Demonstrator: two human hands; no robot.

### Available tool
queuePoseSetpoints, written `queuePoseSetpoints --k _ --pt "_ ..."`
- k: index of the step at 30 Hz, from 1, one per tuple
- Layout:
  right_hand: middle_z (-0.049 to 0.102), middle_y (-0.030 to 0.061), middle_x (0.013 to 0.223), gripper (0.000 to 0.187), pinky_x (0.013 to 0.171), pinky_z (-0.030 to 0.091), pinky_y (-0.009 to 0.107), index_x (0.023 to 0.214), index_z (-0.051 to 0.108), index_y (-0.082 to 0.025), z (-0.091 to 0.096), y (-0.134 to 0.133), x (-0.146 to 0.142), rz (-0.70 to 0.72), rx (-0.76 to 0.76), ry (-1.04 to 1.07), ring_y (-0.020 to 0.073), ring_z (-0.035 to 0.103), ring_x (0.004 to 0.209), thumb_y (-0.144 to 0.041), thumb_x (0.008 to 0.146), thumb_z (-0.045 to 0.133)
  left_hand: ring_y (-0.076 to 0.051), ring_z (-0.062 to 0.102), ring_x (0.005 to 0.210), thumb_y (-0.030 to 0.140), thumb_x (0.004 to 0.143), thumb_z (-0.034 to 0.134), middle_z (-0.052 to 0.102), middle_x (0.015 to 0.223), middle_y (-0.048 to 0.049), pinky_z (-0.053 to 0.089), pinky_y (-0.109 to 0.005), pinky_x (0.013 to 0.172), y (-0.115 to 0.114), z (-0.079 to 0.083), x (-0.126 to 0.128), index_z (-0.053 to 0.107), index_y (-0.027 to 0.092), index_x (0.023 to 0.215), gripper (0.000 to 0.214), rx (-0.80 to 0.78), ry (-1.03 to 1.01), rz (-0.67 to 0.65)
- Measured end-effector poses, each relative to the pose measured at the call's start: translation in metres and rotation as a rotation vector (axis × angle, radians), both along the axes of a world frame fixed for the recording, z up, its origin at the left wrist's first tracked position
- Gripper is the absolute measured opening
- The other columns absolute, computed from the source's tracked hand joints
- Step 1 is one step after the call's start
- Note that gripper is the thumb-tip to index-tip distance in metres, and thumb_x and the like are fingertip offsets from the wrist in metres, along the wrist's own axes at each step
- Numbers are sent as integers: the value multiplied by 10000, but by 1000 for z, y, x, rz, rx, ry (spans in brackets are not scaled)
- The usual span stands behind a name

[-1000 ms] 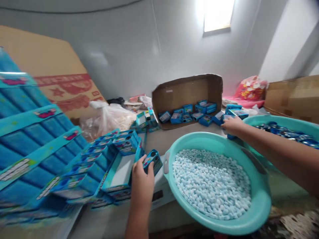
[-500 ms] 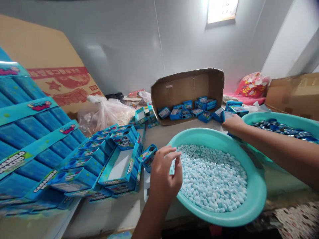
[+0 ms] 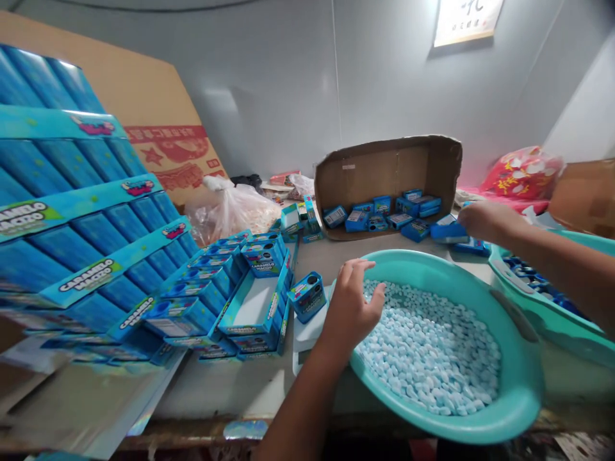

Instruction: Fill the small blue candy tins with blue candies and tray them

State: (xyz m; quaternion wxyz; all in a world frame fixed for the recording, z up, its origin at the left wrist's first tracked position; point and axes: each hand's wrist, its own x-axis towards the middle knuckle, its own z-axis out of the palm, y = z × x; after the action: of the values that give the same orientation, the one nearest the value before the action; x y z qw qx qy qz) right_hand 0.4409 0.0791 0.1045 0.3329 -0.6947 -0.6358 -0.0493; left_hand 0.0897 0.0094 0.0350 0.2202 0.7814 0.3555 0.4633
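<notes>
My left hand (image 3: 354, 304) hovers at the left rim of a turquoise basin (image 3: 521, 384) of pale blue candies (image 3: 432, 346). Its fingers are curved and apart, with nothing visible between them. Beside it, a small blue candy box (image 3: 307, 298) with a round hole stands on a white scale (image 3: 307, 333), partly covered by my left arm. My right hand (image 3: 483, 221) reaches beyond the basin, its fingers closed at the edge of another blue candy box (image 3: 448, 232). The fingertips are blurred and partly hidden.
A carton (image 3: 384, 160) on its side spills blue boxes. Display trays (image 3: 247, 330) and tall stacks of filled ones (image 3: 96, 224) stand left. Another turquoise basin (image 3: 533, 298) at right holds dark blue, shiny packets. A clear bag (image 3: 235, 208) lies behind the trays.
The view has shifted left, so the scene sits further right. My right hand remains at the blue boxes near the carton. My left hand has come away from the box on the scale, uncovering it more.
</notes>
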Motion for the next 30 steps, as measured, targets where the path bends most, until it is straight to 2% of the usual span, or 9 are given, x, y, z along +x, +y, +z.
queuePoseSetpoints --k 3,6,9,11,14,18,22,26,30 --pt "589 -46 501 130 601 369 262 723 731 -152 34 -18 -23 -55 -47 -11 66 469 465 -146 821 645 -251 571 1234 306 906 622 600 1282 -130 448 -427 1097 5 1 1 581 178 1216 338 -188 -190 -19" --pt "673 -24 602 121 604 411 258 875 749 -191 46 -55 -70 -30 53 76 103 583 568 -173 833 637 -312 455 1402 481 833 719 508 1460 -185 392 -441 1154 16 8 9 540 172 1282 574 -636 -477 -142" --pt "735 15 827 91 651 490 281 883 716 -217 36 -95 -117 296 280 -24 143 659 711 -220 876 626 -370 506 1365 724 762 665 529 1450 -223 462 -497 1086 23 21 18 537 168 1308 790 -984 -602 -418" --pt "725 36 934 143 755 532 302 901 681 -213 22 -115 -138 498 363 -207 158 682 845 -190 941 546 -361 626 1222 761 733 644 641 1306 -204 530 -495 997 25 29 23 593 151 1239 795 -1069 -685 -599" --pt "712 62 1011 144 806 554 317 996 646 -192 1 -132 -152 550 426 -349 171 692 906 -139 965 516 -286 682 1100 542 677 778 711 1160 -129 536 -419 983 26 33 24 643 148 1137 621 -1035 -861 -689" --pt "748 64 886 151 622 570 356 992 650 -177 -35 -143 -164 458 272 -350 210 713 713 -217 984 505 -224 691 912 275 591 809 730 965 -63 547 -363 889 35 16 21 665 147 1024 473 -776 -786 -453" --pt "658 161 1332 399 904 576 533 1341 606 -141 -73 -149 -186 867 -38 -554 350 666 1163 -245 997 432 -190 651 753 194 608 712 686 793 -34 542 -339 762 43 0 16 645 145 881 286 -767 -689 -328" --pt "424 120 1563 527 1131 432 560 1520 455 -156 -87 -141 -196 1028 -346 -499 342 475 1395 -313 1017 436 -187 629 804 164 598 750 693 880 -26 527 -330 785 40 4 12 649 177 1049 462 -686 -540 -238" --pt "477 135 1533 526 1159 406 541 1494 500 -179 -102 -123 -184 1002 -402 -473 315 478 1398 -289 980 483 -201 629 895 163 619 739 696 1038 -58 518 -331 840 33 9 10 605 166 1236 631 -551 -360 -266"
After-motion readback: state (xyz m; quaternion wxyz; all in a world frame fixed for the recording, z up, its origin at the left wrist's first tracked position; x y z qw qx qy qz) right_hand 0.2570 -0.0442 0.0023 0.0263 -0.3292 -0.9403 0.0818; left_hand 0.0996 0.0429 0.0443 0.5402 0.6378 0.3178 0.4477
